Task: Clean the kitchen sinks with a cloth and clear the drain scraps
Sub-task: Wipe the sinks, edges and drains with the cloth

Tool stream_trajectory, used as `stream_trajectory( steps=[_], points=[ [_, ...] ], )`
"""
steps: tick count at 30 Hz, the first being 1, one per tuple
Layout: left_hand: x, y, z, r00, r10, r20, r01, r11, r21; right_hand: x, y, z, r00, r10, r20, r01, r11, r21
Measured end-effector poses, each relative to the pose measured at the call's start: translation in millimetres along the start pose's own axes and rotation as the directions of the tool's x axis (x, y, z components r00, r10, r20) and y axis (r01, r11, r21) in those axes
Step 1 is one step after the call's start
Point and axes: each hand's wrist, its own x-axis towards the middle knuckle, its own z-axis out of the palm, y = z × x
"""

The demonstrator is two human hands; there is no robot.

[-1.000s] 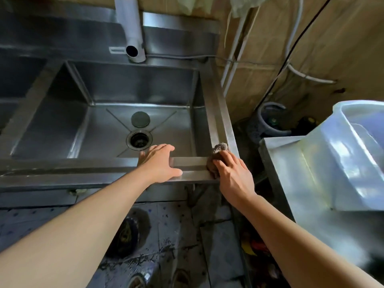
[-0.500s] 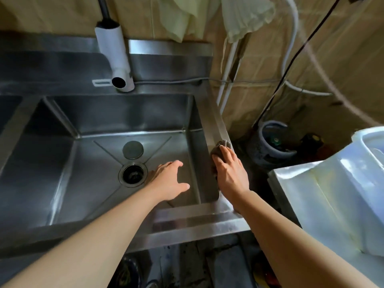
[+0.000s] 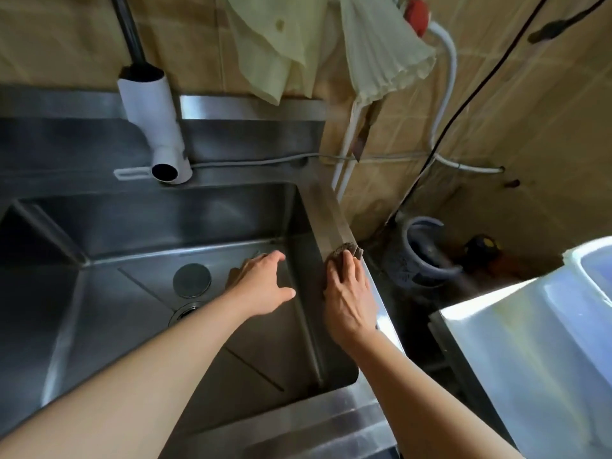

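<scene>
At centre right of the frame, the right hand (image 3: 347,294) presses a small brown scouring cloth (image 3: 345,250) onto the right rim of the stainless-steel sink (image 3: 334,223), fingers curled over it. The left hand (image 3: 261,283) hovers relaxed and empty inside the basin. Lower left, the round drain (image 3: 185,311) looks unemptied beside its loose grey stopper disc (image 3: 192,280), so rim wiping is underway and scrap clearing remains.
</scene>
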Motion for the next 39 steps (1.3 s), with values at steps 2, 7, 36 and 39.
stream_trajectory(
  steps=[2,7,36,39],
  points=[
    [13.1,-1.1,-5.2,1.0,0.007,-0.018,-0.007,1.0,-0.002,20.1,-2.3,-0.6,1.0,-0.004,-0.023,0.004,1.0,0.027],
    [44.7,-11.4,-17.3,0.999,0.014,-0.044,-0.015,0.999,-0.028,63.2,-10.1,10.2,0.998,0.024,-0.05,-0.02,0.997,0.081],
    [173.1,-64.7,-76.1,0.957,0.058,-0.283,-0.061,0.998,0.0,258.7,-57.5,4.3,0.999,-0.034,-0.036,0.039,0.989,0.142],
    [173.7,-67.6,-80.5,0.949,0.044,-0.313,-0.044,0.999,0.005,257.2,-68.8,6.7,0.995,-0.088,-0.046,0.095,0.98,0.173]
  ],
)
